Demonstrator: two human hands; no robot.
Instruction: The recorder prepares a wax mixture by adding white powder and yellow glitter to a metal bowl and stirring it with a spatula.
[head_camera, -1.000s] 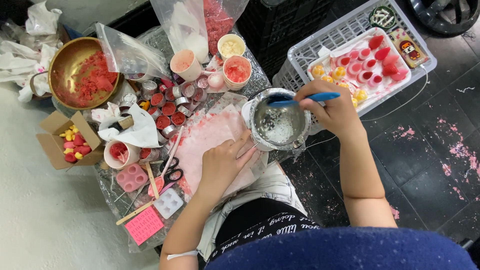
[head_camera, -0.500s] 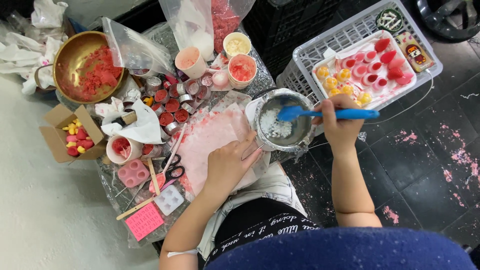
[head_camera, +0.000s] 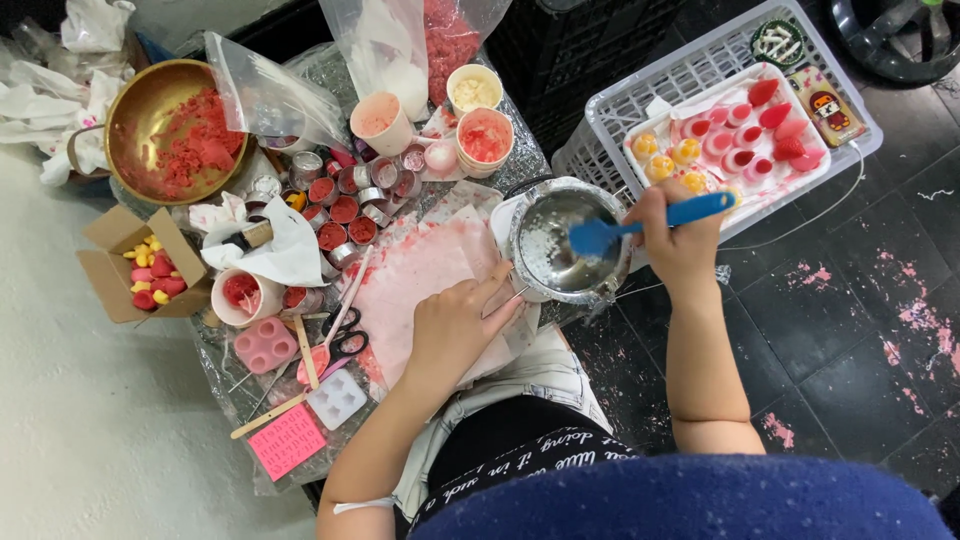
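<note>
My right hand (head_camera: 676, 238) grips a blue spatula (head_camera: 640, 226) whose blade dips into a small metal pot (head_camera: 562, 246) holding white bits. My left hand (head_camera: 455, 325) lies flat on pink-stained white paper (head_camera: 415, 275), fingertips touching the pot's near rim and thin handle. The pot stands between the paper and a white wire basket (head_camera: 612, 105).
The basket holds a tray of red, pink and yellow moulded pieces (head_camera: 728, 135). To the left are a brass bowl of red crumbs (head_camera: 168, 125), paper cups (head_camera: 484, 138), several small tins (head_camera: 335, 205), a cardboard box (head_camera: 140, 270), pink and clear moulds (head_camera: 265, 345), scissors (head_camera: 340, 350) and plastic bags (head_camera: 400, 40).
The spatula has swung from across the pot's far rim down into the pot. My left hand has stayed on the paper by the pot.
</note>
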